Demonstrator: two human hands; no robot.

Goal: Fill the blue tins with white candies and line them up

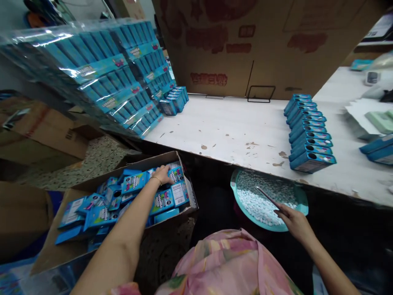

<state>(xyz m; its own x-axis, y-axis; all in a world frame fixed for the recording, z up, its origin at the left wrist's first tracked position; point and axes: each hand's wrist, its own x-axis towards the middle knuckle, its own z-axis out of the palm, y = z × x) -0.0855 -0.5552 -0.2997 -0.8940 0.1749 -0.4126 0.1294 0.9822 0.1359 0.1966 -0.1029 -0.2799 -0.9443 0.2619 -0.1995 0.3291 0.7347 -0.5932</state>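
Observation:
My left hand [163, 175] reaches into an open carton [188, 189] of small blue candy boxes [134, 182]. Its fingers are bent and apart over the boxes at the carton's right end; no box is plainly gripped, and the fingertips are partly hidden. In my right hand [291, 221] is a thin metal utensil [267, 197], seen nearly edge-on, its tip over a turquoise basin [235, 189]. White pellet-like candies [260, 209] fill the basin, which sits below the table's front edge.
A row of blue boxes with round holes [311, 159] stands on the right of the white table [215, 127]. Several more boxes [172, 102] stand at its left, beside a wrapped stack of display packs [116, 78]. A large cardboard box [260, 53] rises at the back.

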